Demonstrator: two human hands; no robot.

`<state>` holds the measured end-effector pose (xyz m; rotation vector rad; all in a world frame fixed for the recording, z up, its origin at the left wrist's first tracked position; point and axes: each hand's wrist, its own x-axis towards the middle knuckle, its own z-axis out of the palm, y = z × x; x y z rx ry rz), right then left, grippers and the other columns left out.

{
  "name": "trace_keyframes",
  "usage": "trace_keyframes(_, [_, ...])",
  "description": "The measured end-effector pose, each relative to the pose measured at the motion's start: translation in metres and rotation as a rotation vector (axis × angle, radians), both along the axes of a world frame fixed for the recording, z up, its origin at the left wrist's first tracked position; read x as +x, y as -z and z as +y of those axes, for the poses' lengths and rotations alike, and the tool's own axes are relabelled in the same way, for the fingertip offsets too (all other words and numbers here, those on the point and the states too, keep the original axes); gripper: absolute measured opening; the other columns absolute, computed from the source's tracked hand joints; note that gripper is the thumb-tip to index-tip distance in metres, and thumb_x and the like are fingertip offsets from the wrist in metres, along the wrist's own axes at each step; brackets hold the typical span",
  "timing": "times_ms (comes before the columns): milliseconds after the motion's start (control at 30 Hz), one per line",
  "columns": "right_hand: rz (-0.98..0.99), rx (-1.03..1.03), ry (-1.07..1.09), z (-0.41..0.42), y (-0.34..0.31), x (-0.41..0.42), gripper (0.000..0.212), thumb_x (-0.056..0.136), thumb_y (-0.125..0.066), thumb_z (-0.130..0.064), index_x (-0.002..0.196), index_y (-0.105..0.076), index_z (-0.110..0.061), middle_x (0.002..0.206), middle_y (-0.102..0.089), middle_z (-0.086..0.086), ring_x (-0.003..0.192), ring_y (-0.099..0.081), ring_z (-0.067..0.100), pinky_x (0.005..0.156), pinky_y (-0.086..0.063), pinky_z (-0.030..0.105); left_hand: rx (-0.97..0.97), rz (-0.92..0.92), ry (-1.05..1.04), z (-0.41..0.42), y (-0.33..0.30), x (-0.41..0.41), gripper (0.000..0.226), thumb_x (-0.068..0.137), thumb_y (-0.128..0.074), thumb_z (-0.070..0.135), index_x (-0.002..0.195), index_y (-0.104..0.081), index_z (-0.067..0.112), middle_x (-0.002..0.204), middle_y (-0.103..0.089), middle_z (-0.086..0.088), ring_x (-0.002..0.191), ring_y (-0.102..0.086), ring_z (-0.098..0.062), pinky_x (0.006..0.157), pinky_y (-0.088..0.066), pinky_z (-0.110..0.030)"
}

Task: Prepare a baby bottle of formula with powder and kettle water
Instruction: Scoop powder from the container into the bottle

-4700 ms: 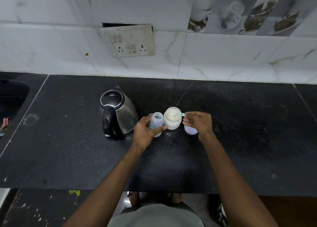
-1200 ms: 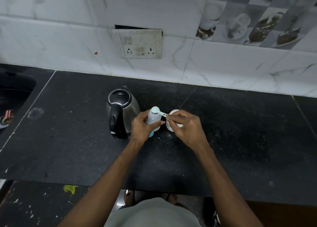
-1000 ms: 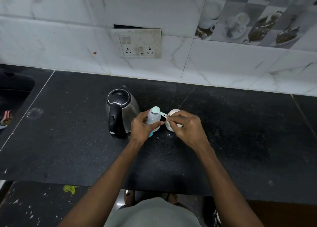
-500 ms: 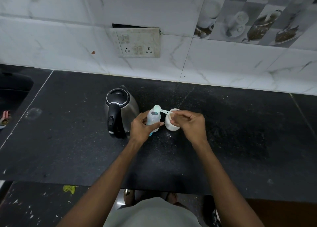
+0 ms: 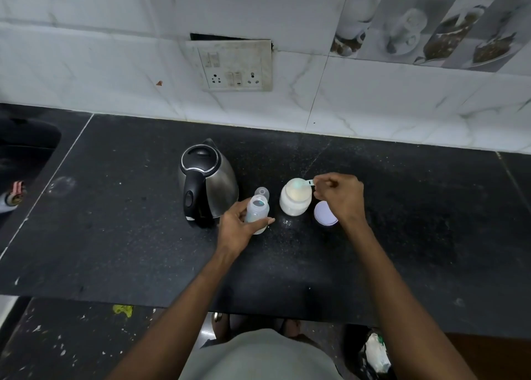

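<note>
A clear baby bottle (image 5: 257, 211) stands upright and uncapped on the black counter (image 5: 115, 221), with my left hand (image 5: 238, 230) wrapped around its lower half. Its clear teat cap (image 5: 262, 192) lies just behind it. To the right stands an open jar of pale formula powder (image 5: 296, 200). My right hand (image 5: 339, 194) pinches the handle of a light green scoop (image 5: 301, 183) whose bowl sits over the jar's mouth. The steel kettle (image 5: 205, 181) with a black lid and handle stands left of the bottle.
The jar's white lid (image 5: 324, 213) lies on the counter right of the jar, partly under my right wrist. Spilled powder specks dot the counter between bottle and jar. A wall socket (image 5: 234, 66) is on the tiled wall. A sink (image 5: 26, 138) lies far left.
My right hand carried the scoop from above the bottle's mouth rightward to the powder jar. My left hand kept hold of the bottle and set it back a little left.
</note>
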<state>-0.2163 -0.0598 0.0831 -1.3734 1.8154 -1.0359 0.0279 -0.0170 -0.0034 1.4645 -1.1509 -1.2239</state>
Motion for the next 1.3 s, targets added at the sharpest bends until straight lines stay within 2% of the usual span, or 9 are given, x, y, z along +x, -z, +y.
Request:
trace_keyframes(133, [0.367,0.044,-0.146,-0.024,0.015,0.001,0.005,0.089,-0.075,-0.012,0.092,-0.079,-0.011,0.083,-0.078,0.006,0.080,-0.074,0.022,0.086,-0.061,0.042,0.055,0.029,-0.004,0.013,0.010,0.001,0.056,0.063,-0.101,0.020,0.110,-0.076,0.038,0.117,-0.076,-0.001,0.102,-0.072,-0.006,0.093,-0.057,-0.029])
trace_keyframes(267, [0.512,0.128,-0.230,-0.039,0.024,0.008,0.007,0.092,-0.073,-0.019,0.093,-0.077,-0.014,0.092,-0.076,0.012,0.091,-0.071,0.030,0.087,-0.060,0.045,0.060,0.029,-0.034,0.020,0.017,0.005,0.058,0.052,-0.100,0.042,0.106,-0.078,0.045,0.116,-0.077,-0.006,0.104,-0.075,-0.016,0.096,-0.060,-0.037])
trace_keyframes(500, [0.772,0.230,-0.308,-0.042,0.027,0.026,0.023,0.098,-0.068,-0.032,0.112,-0.079,-0.017,0.111,-0.071,0.017,0.102,-0.067,0.037,0.084,-0.053,0.040,0.073,0.019,-0.037,0.021,0.025,0.015,0.071,0.055,-0.100,0.038,0.120,-0.077,0.021,0.118,-0.078,-0.002,0.109,-0.075,-0.018,0.099,-0.060,-0.039])
trace_keyframes(700, [0.752,0.277,-0.314,-0.042,0.026,0.029,0.029,0.100,-0.068,-0.031,0.120,-0.077,-0.012,0.114,-0.069,0.023,0.105,-0.066,0.042,0.089,-0.053,0.041,0.081,0.023,-0.055,0.017,0.021,0.022,0.055,0.064,-0.098,0.008,0.114,-0.077,0.022,0.108,-0.078,0.013,0.098,-0.073,-0.001,0.088,-0.057,-0.018])
trace_keyframes(833, [0.715,0.270,-0.326,-0.043,0.018,0.023,0.033,0.098,-0.069,-0.039,0.117,-0.079,-0.013,0.110,-0.072,0.020,0.098,-0.069,0.038,0.088,-0.057,0.044,0.065,0.029,-0.052,0.017,0.025,0.026,0.056,0.064,-0.100,0.015,0.114,-0.077,0.027,0.113,-0.078,0.008,0.105,-0.074,-0.007,0.093,-0.058,-0.025])
trace_keyframes(933, [0.694,0.099,-0.270,-0.042,0.009,0.024,0.034,0.098,-0.068,-0.041,0.112,-0.080,-0.012,0.101,-0.077,0.017,0.094,-0.072,0.037,0.084,-0.059,0.043,0.061,0.049,-0.061,0.017,0.027,0.028,0.057,0.061,-0.101,0.020,0.111,-0.078,0.031,0.116,-0.079,0.005,0.109,-0.075,-0.016,0.097,-0.059,-0.034])
trace_keyframes(1067, [0.577,-0.063,-0.280,-0.033,0.002,0.060,0.032,0.096,-0.073,-0.032,0.120,-0.078,-0.011,0.112,-0.078,0.016,0.101,-0.073,0.034,0.093,-0.058,0.043,0.085,0.048,-0.075,0.020,0.031,0.030,0.056,0.063,-0.100,0.013,0.110,-0.077,0.031,0.117,-0.079,0.000,0.108,-0.074,-0.016,0.100,-0.059,-0.039])
trace_keyframes(1167, [0.511,0.014,-0.408,-0.025,0.014,0.089,0.033,0.097,-0.071,-0.025,0.128,-0.074,-0.012,0.120,-0.074,0.013,0.104,-0.071,0.027,0.098,-0.053,0.034,0.097,0.042,-0.090,0.024,0.033,0.032,0.056,0.063,-0.100,0.010,0.110,-0.076,0.030,0.116,-0.079,-0.001,0.105,-0.074,-0.014,0.100,-0.059,-0.039])
trace_keyframes(1300, [0.547,0.184,-0.609,-0.018,0.042,0.112,0.045,0.096,-0.070,-0.016,0.141,-0.065,-0.015,0.137,-0.063,0.013,0.123,-0.063,0.029,0.106,-0.049,0.037,0.080,0.030,-0.094,0.029,0.037,0.037,0.057,0.062,-0.101,0.015,0.109,-0.075,0.033,0.115,-0.079,0.000,0.108,-0.075,-0.018,0.098,-0.059,-0.037])
